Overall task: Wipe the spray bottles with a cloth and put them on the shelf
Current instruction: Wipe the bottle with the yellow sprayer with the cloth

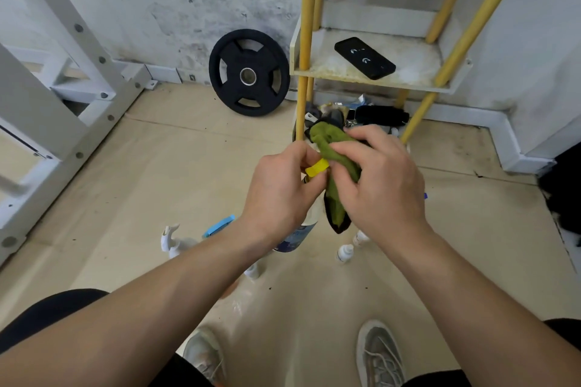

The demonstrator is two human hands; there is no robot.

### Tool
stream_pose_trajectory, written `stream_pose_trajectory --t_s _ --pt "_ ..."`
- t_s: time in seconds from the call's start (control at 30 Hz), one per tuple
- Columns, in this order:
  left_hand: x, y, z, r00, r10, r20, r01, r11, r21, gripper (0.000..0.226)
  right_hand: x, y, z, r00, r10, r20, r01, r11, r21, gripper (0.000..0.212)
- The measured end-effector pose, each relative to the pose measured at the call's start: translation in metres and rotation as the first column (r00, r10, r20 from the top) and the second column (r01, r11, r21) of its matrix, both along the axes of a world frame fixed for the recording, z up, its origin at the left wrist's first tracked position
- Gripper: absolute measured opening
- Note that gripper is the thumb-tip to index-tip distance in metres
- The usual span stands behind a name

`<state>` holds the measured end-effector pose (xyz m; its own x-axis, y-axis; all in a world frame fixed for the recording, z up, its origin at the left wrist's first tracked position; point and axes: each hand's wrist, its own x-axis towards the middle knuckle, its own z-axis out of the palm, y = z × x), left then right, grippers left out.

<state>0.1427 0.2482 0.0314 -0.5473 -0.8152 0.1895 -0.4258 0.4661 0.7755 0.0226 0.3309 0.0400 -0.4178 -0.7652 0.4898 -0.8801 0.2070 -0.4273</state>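
Plainly too blurred to read: the blue-and-white label on the spray bottle (300, 234). Only small white marks, no legible words, on the black device (364, 58) lying on the shelf (355, 76) beyond the fingers.

Both bare forearms stretched forward, hands meeting above the floor (176, 160), backs turned up.

Left hand (279, 192): grips the spray bottle at its neck, fingers (298, 151) curled tight around it just beside the yellow nozzle (317, 167). Bottle body hangs below the fingers, tilted, well clear of the floor and not yet on the shelf.

Right hand (380, 188): pinches the green cloth (334, 207) against the nozzle end, fingers (361, 135) bent and pressed together. Cloth bunched just beyond the fingertips, rest of it trailing down under the palm to a dark-edged tip.

Below the fingers, standing on the floor: white trigger bottle (171, 240), blue-headed bottle (218, 225) and small white bottle (345, 253).

Beyond and left of the fingers, leaning on the wall: black weight plate (248, 72).
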Motion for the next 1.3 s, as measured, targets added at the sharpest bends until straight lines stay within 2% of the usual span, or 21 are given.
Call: stream_pose_trajectory --t_s 0.2,0.37,0.43,0.57,0.67,0.8,0.9,1.03,1.17,1.23,1.3 --pt "-0.001 0.003 0.0 1.0 -0.009 0.027 0.01 0.999 -0.031 0.014 -0.034 -0.002 0.002 0.95 -0.141 0.277 0.133 0.99 0.048 0.019" --pt "-0.001 0.001 0.002 0.998 -0.026 -0.052 0.028 0.999 0.021 0.01 -0.03 -0.002 0.003 0.916 -0.072 0.395 0.109 0.992 -0.07 0.015" --pt "-0.003 0.001 0.001 0.998 -0.024 -0.064 0.026 0.999 0.044 0.012 -0.024 -0.002 0.003 0.947 -0.077 0.312 0.105 0.992 -0.075 0.017" --pt "-0.007 0.003 -0.004 0.997 0.0 -0.081 0.007 0.996 0.087 0.011 -0.011 0.0 0.0 0.998 -0.055 0.024 0.056 0.998 -0.038 0.02" --pt "-0.009 -0.001 -0.007 0.996 0.029 -0.079 -0.02 0.993 0.112 0.013 0.001 0.002 -0.005 0.997 0.0 -0.072 0.0 1.0 -0.004 0.019" --pt "-0.009 -0.004 -0.009 0.986 0.074 -0.153 -0.026 0.955 0.294 0.017 0.003 0.004 -0.004 0.998 0.059 -0.038 -0.057 0.997 0.051 0.019" --pt "-0.009 -0.005 -0.007 0.972 0.096 -0.214 -0.009 0.926 0.378 0.033 -0.004 0.004 0.0 0.992 0.128 -0.004 -0.126 0.98 0.155 0.023" --pt "-0.01 -0.003 -0.006 0.986 0.046 -0.161 0.005 0.954 0.3 0.053 -0.005 0.004 0.007 0.988 0.153 0.02 -0.152 0.949 0.276 0.026" --pt "-0.011 -0.004 -0.008 0.999 -0.018 0.03 0.014 0.989 0.15 0.089 -0.008 0.003 0.015 0.981 0.177 0.077 -0.193 0.9 0.39 0.029" --pt "-0.011 -0.004 -0.009 0.997 -0.032 0.068 0.022 0.989 0.143 0.094 -0.011 0.004 0.016 0.977 0.19 0.098 -0.213 0.881 0.422 0.03" --pt "-0.012 -0.002 -0.008 0.999 -0.04 0.031 0.034 0.988 0.15 0.093 -0.013 0.007 0.013 0.981 0.175 0.088 -0.196 0.891 0.411 0.027"
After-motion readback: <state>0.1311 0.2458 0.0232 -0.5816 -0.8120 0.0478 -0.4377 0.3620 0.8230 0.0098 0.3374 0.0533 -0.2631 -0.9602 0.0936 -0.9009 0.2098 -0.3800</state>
